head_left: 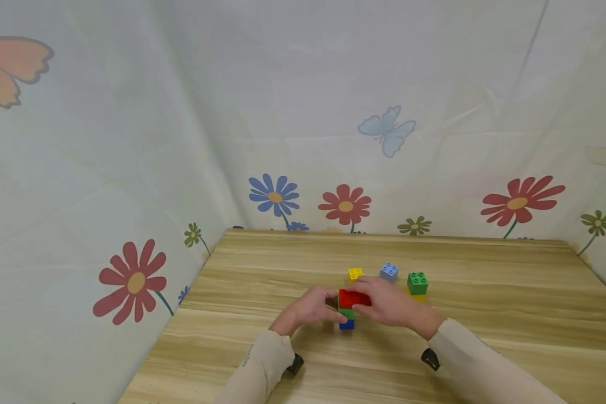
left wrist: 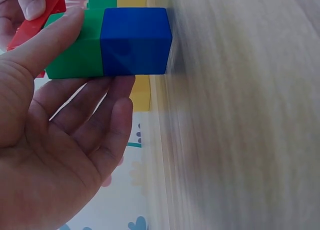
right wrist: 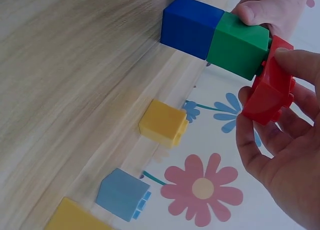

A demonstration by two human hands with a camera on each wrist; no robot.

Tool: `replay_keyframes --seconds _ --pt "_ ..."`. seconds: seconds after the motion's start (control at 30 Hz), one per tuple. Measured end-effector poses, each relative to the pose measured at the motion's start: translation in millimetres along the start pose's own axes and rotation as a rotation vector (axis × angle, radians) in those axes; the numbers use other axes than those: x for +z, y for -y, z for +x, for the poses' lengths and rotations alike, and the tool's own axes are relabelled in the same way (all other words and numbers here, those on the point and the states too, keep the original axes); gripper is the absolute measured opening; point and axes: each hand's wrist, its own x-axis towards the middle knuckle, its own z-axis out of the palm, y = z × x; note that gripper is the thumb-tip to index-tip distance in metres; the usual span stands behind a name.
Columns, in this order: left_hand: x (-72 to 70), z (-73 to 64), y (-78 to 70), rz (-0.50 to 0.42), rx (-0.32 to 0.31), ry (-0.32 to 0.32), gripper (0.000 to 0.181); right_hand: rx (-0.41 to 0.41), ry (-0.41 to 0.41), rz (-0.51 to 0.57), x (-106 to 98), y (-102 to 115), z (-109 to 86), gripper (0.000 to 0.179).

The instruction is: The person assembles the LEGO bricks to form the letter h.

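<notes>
A blue brick (head_left: 347, 325) stands on the table with a green brick (right wrist: 239, 44) on top of it. My left hand (head_left: 310, 306) holds the green brick, thumb on one face and fingers round the other side. Above it, my right hand (head_left: 391, 303) pinches a longer red brick (right wrist: 270, 87) between thumb and fingers. The red brick meets the green one's top at a tilt; in the right wrist view some of the green studs show in a gap between them, and the red brick's far end sticks out to the right.
Behind the hands, a yellow brick (head_left: 356, 273) and a light blue brick (head_left: 389, 272) sit separately on the wooden table (head_left: 262, 264). To the right, another green brick (head_left: 417, 282) is stacked on a yellow one (head_left: 418, 298). A flowered cloth (head_left: 303, 140) hangs behind the table.
</notes>
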Motion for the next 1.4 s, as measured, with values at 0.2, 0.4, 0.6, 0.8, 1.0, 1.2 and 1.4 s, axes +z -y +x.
replay_keyframes --seconds 0.2,0.4,0.6,0.8,1.0,1.2,1.4 --pt "-0.6 -0.2 -0.5 0.005 -0.009 0.0 0.029 -0.015 0.006 -0.024 -1.3 2.4 1.9 0.038" --pt "-0.5 0.4 0.9 0.001 -0.002 -0.004 0.03 -0.06 -0.003 -0.066 -1.7 2.8 2.0 0.037" --pt "0.2 0.9 -0.3 -0.016 -0.008 -0.007 0.029 -0.089 -0.003 -0.116 -1.9 3.9 3.7 0.035" --pt "1.3 1.1 -1.4 -0.028 -0.005 -0.002 0.03 -0.05 0.021 -0.1 -2.0 4.7 3.2 0.035" --pt "2.6 1.3 -0.5 -0.028 0.003 0.006 0.031 -0.035 0.008 -0.063 0.0 2.8 0.6 0.036" --pt "2.8 1.7 -1.1 -0.017 -0.008 -0.001 0.03 -0.022 0.007 -0.044 0.2 1.1 1.2 0.037" --pt "2.8 0.5 -2.4 -0.021 -0.013 -0.006 0.029 -0.013 0.005 -0.052 -0.3 2.8 0.9 0.037"
